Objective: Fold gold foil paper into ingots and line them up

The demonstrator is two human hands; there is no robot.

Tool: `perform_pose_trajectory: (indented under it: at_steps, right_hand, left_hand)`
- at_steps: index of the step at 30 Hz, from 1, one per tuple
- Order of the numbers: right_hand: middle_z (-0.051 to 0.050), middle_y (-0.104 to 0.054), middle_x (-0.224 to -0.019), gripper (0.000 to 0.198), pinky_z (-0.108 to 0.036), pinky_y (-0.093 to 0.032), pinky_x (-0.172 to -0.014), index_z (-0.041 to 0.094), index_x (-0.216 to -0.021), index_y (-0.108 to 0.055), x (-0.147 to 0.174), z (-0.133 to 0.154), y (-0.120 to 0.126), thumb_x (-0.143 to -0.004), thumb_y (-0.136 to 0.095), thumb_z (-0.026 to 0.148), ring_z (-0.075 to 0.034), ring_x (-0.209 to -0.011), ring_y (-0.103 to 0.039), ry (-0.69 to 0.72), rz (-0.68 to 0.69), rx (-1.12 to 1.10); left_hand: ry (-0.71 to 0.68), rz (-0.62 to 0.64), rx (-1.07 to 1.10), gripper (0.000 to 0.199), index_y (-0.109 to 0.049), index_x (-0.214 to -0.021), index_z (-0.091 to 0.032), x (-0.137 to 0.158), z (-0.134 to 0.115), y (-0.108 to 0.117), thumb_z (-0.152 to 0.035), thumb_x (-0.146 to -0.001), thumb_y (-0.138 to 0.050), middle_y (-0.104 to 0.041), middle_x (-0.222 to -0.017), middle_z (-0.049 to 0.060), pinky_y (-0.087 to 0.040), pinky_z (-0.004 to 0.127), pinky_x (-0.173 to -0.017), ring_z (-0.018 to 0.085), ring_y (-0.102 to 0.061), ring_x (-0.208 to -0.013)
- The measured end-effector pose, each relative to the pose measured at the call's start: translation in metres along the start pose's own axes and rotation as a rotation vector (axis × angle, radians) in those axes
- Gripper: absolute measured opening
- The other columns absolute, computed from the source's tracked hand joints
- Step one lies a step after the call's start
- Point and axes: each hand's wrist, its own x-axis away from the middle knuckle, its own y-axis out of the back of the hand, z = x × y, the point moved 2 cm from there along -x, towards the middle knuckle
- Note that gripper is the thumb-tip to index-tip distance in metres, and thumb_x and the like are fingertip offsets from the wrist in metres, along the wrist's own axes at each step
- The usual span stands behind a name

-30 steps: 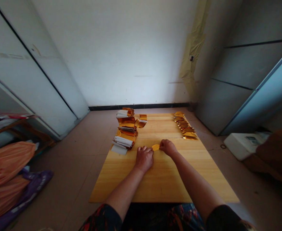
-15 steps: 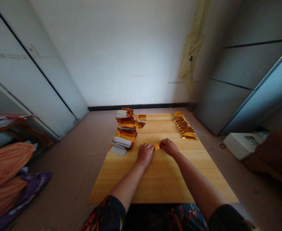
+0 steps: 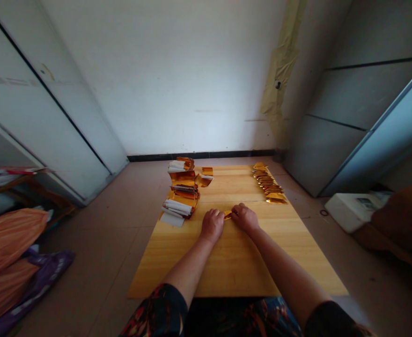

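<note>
Between my two hands, low over the wooden board, is a small piece of gold foil paper (image 3: 228,215). My left hand (image 3: 212,224) has its fingers closed on the paper's left end. On the right end, my right hand (image 3: 244,217) pinches it, the fingertips partly hiding it. Loose bundles of gold foil paper with white backs (image 3: 181,206) lie to the left of my left hand. Farther right, a row of folded gold foil pieces (image 3: 269,183) overlaps along the board's right side.
The wooden board (image 3: 234,267) reaches from my lap toward the white wall (image 3: 192,93). Two loose gold sheets (image 3: 207,171) lie near its far edge. A white box (image 3: 349,213) stands on the floor at right; orange and purple bags (image 3: 12,238) lie at left.
My right hand has shifted slightly left, and its fingers have turned over the paper. Less of the gold piece shows now, and it looks narrower. My left hand stays nearly in place.
</note>
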Motion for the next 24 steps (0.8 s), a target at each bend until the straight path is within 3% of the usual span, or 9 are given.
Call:
perform_pose_trajectory:
  at_steps: [5, 14, 24]
  right_hand:
    - [-0.005, -0.065, -0.093, 0.020, -0.021, -0.034, -0.065, 0.021, -0.091, -0.063, 0.003, 0.004, -0.006, -0.091, -0.044, 0.027, -0.013, -0.083, -0.059, 0.001, -0.034, 0.035]
    - [-0.006, -0.066, -0.090, 0.021, -0.023, -0.034, -0.070, 0.019, -0.087, -0.063, 0.008, 0.000, -0.015, -0.090, -0.043, 0.026, -0.015, -0.081, -0.059, 0.061, -0.091, 0.041]
    - [-0.006, -0.065, -0.085, 0.017, -0.026, -0.031, -0.066, 0.018, -0.085, -0.062, 0.013, 0.005, -0.014, -0.086, -0.045, 0.020, -0.016, -0.078, -0.058, 0.098, -0.091, 0.130]
  left_hand:
    - [0.072, 0.020, 0.023, 0.021, -0.063, -0.091, -0.019, -0.001, 0.002, -0.001, -0.013, -0.087, -0.044, -0.059, -0.087, 0.007, -0.041, 0.031, -0.076, 0.020, -0.053, -0.086]
    - [0.178, 0.022, -0.012, 0.021, -0.064, -0.089, -0.020, -0.002, 0.004, 0.001, -0.026, -0.090, -0.044, -0.058, -0.090, 0.007, -0.041, 0.029, -0.071, 0.019, -0.054, -0.084]
    - [0.220, 0.059, -0.072, 0.025, -0.061, -0.092, -0.017, -0.001, 0.002, 0.001, -0.014, -0.088, -0.036, -0.060, -0.089, 0.007, -0.041, 0.029, -0.067, 0.020, -0.058, -0.081]
